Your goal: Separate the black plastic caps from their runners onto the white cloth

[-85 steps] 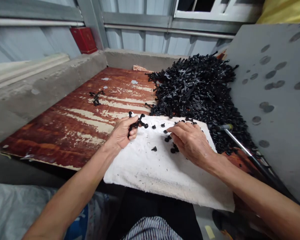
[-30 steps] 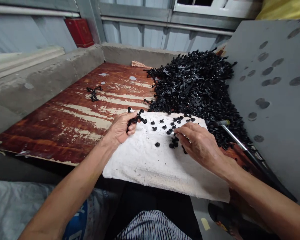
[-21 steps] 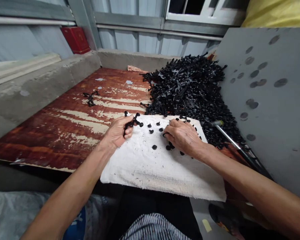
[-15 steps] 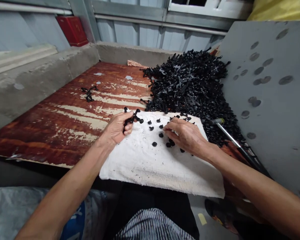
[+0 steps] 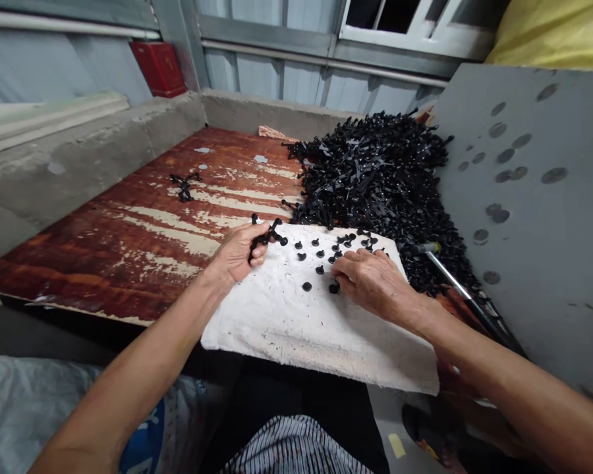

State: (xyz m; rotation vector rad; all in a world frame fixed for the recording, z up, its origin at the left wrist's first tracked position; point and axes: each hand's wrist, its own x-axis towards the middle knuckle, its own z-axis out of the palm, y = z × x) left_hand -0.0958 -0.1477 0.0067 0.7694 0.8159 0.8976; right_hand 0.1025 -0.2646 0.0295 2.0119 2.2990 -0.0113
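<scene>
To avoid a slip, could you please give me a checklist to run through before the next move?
1. Left hand has a grip on the black branched piece: ok.
2. Small black parts lie near the right hand: ok.
3. Right hand has one of them pinched: cannot tell, its fingertips are partly hidden.
4. Parts are all spaced apart: not ok, several bunch near the far edge of the white cloth.
5. Metal-shafted tool lies apart from the right hand: ok.

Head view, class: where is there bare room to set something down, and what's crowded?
Free: the near half of the white cloth, specks aside, nearer than the small black pieces; the reddish board between its front edge and the loose black cluster. Crowded: the cloth's far right, around the right hand, and under the black heap.
</scene>
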